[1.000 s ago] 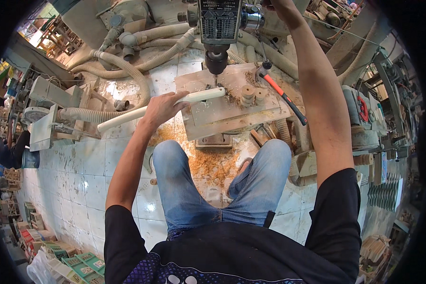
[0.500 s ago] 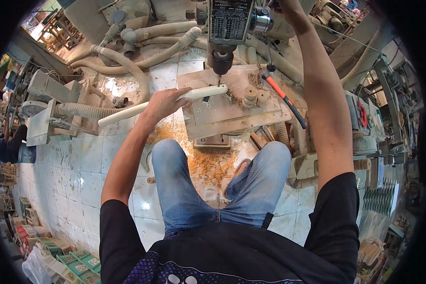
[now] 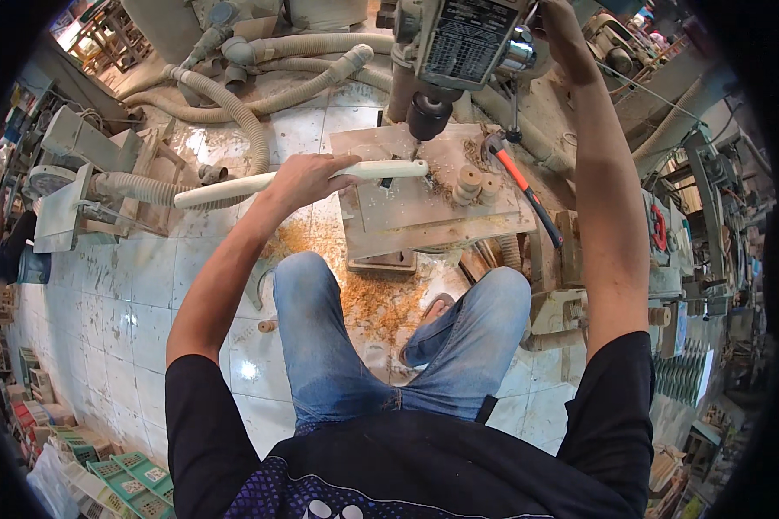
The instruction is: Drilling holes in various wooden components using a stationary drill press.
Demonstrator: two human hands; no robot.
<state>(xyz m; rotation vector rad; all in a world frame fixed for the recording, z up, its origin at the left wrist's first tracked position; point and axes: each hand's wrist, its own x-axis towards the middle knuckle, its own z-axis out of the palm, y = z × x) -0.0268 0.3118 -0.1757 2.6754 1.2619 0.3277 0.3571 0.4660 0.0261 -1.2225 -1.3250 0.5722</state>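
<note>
Left hand (image 3: pixel 307 179) grips pale wooden stick (image 3: pixel 234 186) under drill chuck (image 3: pixel 428 116).

Left hand (image 3: pixel 307 177) grips a pale wooden stick (image 3: pixel 234 185); past its fingers (image 3: pixel 337 164), the drill chuck (image 3: pixel 428 115). Right hand (image 3: pixel 556 22) seemingly on the handle.

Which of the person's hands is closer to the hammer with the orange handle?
The right hand. It is raised at the drill press, above the hammer and apart from it. The left hand is farther off, its grip closed on the long pale wooden piece.
</note>
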